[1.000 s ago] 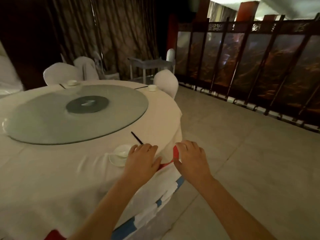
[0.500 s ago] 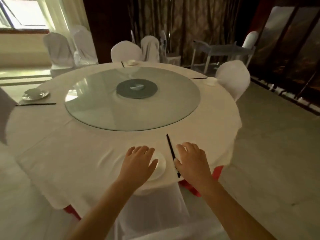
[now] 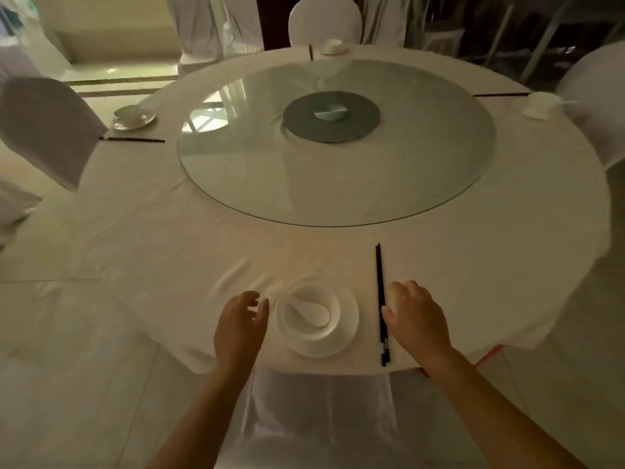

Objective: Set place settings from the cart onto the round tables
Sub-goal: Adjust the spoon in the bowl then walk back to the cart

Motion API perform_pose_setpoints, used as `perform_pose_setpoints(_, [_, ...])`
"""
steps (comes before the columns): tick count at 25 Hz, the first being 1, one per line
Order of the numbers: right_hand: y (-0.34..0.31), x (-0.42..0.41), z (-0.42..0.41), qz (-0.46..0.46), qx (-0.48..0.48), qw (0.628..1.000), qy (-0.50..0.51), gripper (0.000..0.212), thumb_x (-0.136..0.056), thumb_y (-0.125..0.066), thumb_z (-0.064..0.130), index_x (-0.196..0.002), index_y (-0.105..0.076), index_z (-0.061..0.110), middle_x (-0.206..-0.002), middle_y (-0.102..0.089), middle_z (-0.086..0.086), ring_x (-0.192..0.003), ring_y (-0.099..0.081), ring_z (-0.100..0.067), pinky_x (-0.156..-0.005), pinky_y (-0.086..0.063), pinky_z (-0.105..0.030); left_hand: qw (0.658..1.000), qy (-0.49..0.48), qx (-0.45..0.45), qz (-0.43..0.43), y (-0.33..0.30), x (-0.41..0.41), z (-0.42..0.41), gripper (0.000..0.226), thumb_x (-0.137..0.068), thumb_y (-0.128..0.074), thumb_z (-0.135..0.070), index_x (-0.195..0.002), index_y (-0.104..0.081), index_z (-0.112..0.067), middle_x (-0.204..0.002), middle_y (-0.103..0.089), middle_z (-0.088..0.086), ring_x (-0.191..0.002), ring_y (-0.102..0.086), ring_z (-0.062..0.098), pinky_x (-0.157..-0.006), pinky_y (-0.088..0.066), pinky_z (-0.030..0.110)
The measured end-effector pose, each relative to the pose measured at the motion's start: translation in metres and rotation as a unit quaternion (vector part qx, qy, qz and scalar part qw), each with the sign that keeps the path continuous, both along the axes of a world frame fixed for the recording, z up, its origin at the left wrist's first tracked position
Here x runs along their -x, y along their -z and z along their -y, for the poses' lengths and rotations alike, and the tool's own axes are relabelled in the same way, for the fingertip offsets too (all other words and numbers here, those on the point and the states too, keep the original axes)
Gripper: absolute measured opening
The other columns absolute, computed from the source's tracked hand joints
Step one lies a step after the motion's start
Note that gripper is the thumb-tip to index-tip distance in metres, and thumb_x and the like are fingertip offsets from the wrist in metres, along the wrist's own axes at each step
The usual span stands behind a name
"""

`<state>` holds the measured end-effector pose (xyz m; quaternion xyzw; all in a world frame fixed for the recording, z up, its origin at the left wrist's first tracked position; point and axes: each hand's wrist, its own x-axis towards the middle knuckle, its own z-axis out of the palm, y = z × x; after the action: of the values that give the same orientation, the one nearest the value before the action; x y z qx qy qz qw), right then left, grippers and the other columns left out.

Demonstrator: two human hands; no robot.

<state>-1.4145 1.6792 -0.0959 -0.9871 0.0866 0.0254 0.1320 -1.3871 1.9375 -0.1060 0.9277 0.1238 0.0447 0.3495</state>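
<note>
A round table under a white cloth fills the view, with a glass turntable in its middle. At the near edge a white bowl with a spoon rests on a white plate. Black chopsticks lie just right of the plate. My left hand hovers left of the bowl, fingers apart, holding nothing. On the other side, my right hand lies flat beside the chopsticks, its thumb touching them.
Three more settings stand around the rim: at the left, the far side and the right. White-covered chairs stand at the left, far side, right, and directly below me.
The view swung from the table's right side to face it squarely and looks down more steeply. My hands drew apart off the plate, uncovering the bowl and chopsticks.
</note>
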Motion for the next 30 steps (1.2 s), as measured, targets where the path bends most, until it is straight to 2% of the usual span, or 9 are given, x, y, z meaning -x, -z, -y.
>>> perform_pose_setpoints(3, [0.033, -0.007, 0.009, -0.08, -0.086, 0.99, 0.073, 0.037, -0.092, -0.051, 0.027, -0.123, -0.049, 0.008, -0.12, -0.054, -0.012, -0.105, -0.055, -0.027, -0.08, -0.046, -0.033, 0.975, -0.099, 0.168, -0.106, 0.044, -0.015, -0.01, 0.022, -0.087, -0.056, -0.023, -0.097, -0.063, -0.005, -0.088, -0.068, 0.01, -0.077, -0.066, 0.025, -0.077, -0.055, 0.045])
perform_pose_setpoints(5, [0.053, -0.01, 0.011, -0.128, -0.128, 0.979, 0.093, 0.038, -0.09, -0.057, 0.027, -0.119, -0.051, 0.005, -0.113, -0.057, -0.014, -0.099, -0.058, -0.027, -0.081, -0.049, -0.035, 0.946, -0.126, 0.251, -0.164, 0.064, -0.018, -0.009, 0.023, -0.087, -0.057, -0.018, -0.1, -0.062, 0.0, -0.085, -0.066, 0.013, -0.074, -0.066, 0.026, -0.071, -0.056, 0.039])
perform_pose_setpoints(7, [0.065, -0.011, 0.01, -0.145, -0.139, 0.974, 0.107, 0.039, -0.085, -0.064, 0.03, -0.112, -0.054, 0.004, -0.102, -0.06, -0.012, -0.088, -0.058, -0.025, -0.075, -0.05, -0.035, 0.926, -0.111, 0.294, -0.209, 0.076, -0.018, -0.005, 0.017, -0.087, -0.059, -0.015, -0.099, -0.061, -0.003, -0.082, -0.065, 0.012, -0.071, -0.064, 0.023, -0.061, -0.054, 0.031])
perform_pose_setpoints(10, [0.075, -0.013, 0.005, -0.142, -0.117, 0.974, 0.132, 0.041, -0.079, -0.069, 0.035, -0.104, -0.054, 0.006, -0.098, -0.058, -0.009, -0.079, -0.053, -0.021, -0.063, -0.041, -0.029, 0.925, -0.079, 0.292, -0.231, 0.082, -0.02, 0.005, 0.009, -0.086, -0.06, -0.012, -0.094, -0.061, -0.009, -0.081, -0.065, 0.011, -0.068, -0.063, 0.02, -0.054, -0.052, 0.023])
perform_pose_setpoints(14, [0.08, -0.015, -0.004, -0.119, -0.113, 0.977, 0.137, 0.03, -0.084, -0.065, 0.025, -0.1, -0.052, 0.003, -0.095, -0.063, -0.015, -0.074, -0.054, -0.023, -0.058, -0.037, -0.028, 0.953, -0.053, 0.23, -0.188, 0.089, -0.021, 0.005, 0.008, -0.082, -0.062, -0.014, -0.088, -0.066, -0.01, -0.078, -0.07, 0.013, -0.065, -0.066, 0.023, -0.069, -0.058, 0.039])
perform_pose_setpoints(21, [0.086, -0.01, -0.013, -0.097, -0.096, 0.98, 0.144, 0.02, -0.087, -0.061, 0.021, -0.09, -0.053, 0.003, -0.088, -0.064, -0.015, -0.068, -0.05, -0.021, -0.056, -0.035, -0.028, 0.949, -0.036, 0.248, -0.191, 0.09, -0.017, 0.001, 0.011, -0.083, -0.06, -0.009, -0.074, -0.06, -0.016, -0.074, -0.067, 0.013, -0.066, -0.064, 0.026, -0.07, -0.056, 0.041])
perform_pose_setpoints(24, [0.089, -0.005, -0.015, -0.086, -0.097, 0.98, 0.15, 0.019, -0.087, -0.06, 0.022, -0.083, -0.05, 0.007, -0.082, -0.061, -0.013, -0.067, -0.049, -0.021, -0.051, -0.032, -0.028, 0.946, -0.041, 0.259, -0.192, 0.09, -0.01, 0.003, 0.011, -0.083, -0.06, -0.009, -0.074, -0.059, -0.014, -0.075, -0.068, 0.013, -0.068, -0.065, 0.027, -0.069, -0.055, 0.039])
perform_pose_setpoints(28, [0.094, 0.0, -0.017, -0.068, -0.096, 0.983, 0.141, 0.018, -0.088, -0.06, 0.022, -0.085, -0.053, 0.006, -0.081, -0.061, -0.012, -0.067, -0.049, -0.02, -0.055, -0.032, -0.027, 0.943, -0.041, 0.269, -0.192, 0.091, -0.003, 0.002, 0.008, -0.084, -0.061, -0.009, -0.077, -0.059, -0.011, -0.075, -0.068, 0.014, -0.069, -0.065, 0.027, -0.071, -0.056, 0.04])
perform_pose_setpoints(30, [0.096, 0.003, -0.016, -0.062, -0.094, 0.984, 0.138, 0.02, -0.088, -0.06, 0.023, -0.08, -0.047, 0.01, -0.076, -0.057, -0.008, -0.066, -0.048, -0.019, -0.05, -0.029, -0.026, 0.942, -0.042, 0.274, -0.192, 0.091, 0.0, 0.003, 0.005, -0.084, -0.061, -0.009, -0.079, -0.059, -0.01, -0.076, -0.068, 0.016, -0.071, -0.066, 0.029, -0.071, -0.056, 0.041])
